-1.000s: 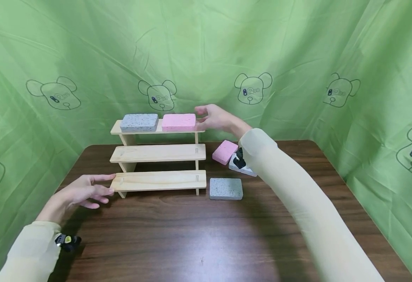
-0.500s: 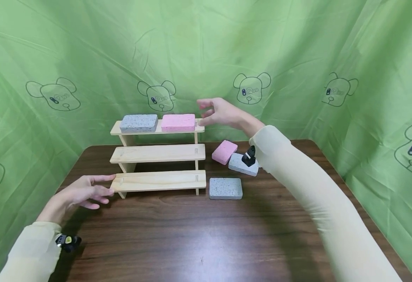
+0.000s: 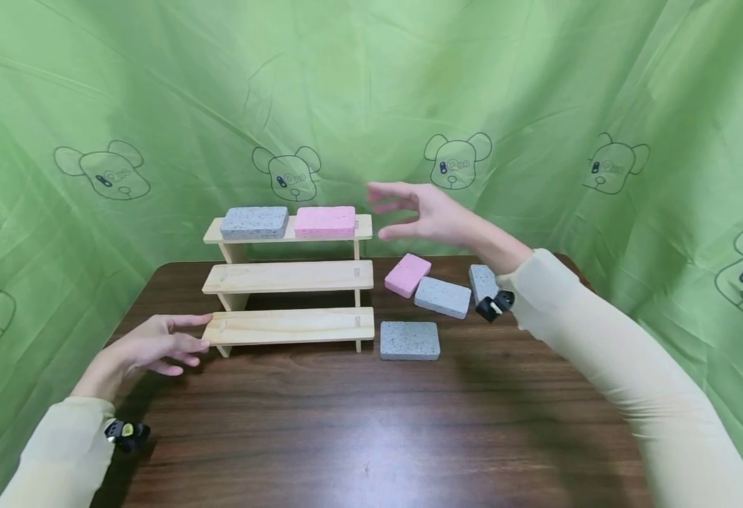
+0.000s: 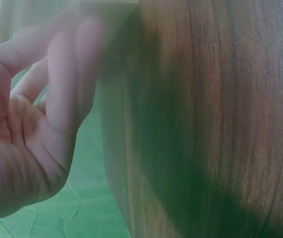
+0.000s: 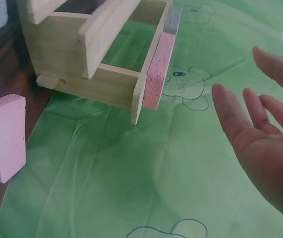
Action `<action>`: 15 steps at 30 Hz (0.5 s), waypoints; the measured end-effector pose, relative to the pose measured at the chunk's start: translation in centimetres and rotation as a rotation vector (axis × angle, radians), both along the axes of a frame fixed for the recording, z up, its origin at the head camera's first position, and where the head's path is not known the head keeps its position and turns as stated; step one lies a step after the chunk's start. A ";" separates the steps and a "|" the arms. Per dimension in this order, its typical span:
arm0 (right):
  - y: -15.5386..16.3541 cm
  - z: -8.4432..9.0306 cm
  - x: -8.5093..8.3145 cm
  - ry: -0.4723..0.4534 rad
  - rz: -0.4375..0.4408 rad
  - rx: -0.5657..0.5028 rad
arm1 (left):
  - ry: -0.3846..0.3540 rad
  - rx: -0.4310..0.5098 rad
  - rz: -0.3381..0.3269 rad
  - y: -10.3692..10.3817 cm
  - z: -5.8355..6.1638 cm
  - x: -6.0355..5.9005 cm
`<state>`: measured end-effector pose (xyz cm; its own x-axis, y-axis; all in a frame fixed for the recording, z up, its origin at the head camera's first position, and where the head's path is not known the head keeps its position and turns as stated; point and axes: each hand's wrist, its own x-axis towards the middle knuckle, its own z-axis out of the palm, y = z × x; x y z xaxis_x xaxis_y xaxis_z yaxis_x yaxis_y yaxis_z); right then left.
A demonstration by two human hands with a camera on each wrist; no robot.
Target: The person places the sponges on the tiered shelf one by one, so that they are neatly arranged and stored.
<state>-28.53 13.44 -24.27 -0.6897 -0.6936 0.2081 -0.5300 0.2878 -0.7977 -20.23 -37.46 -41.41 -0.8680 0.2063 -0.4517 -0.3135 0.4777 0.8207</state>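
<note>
I see a dark wood-grain table closed in on three sides by a green cloth backdrop printed with outlined bear faces. On the far half of the table stands a three-tier wooden step shelf.

Its top tier carries two sponges side by side: a grey speckled sponge on the left and a pink sponge on the right, touching or nearly so. The middle tier and bottom tier show bare wood.

To the right of the shelf, loose on the table, lie four more: a second pink sponge, a grey one just beside it, another grey one partly hidden behind my right wrist, and a grey block nearest the bottom tier's right end.

My right hand hangs in the air just right of the top tier's end, fingers spread and loosely bent, holding nothing; the wrist view confirms an empty palm with the pink sponge on the shelf near it but apart.

My left hand rests low on the table, fingers straight, fingertips against the left end of the bottom tier, gripping nothing.
</note>
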 end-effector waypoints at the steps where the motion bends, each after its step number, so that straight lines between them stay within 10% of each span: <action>1: 0.4 -0.1 0.4 0.005 0.011 -0.017 | 0.002 0.000 -0.001 0.0 0.0 0.0; 15: 6.7 -4.9 4.5 -0.020 -0.036 -0.057 | 0.006 0.011 -0.008 -0.1 -0.3 0.1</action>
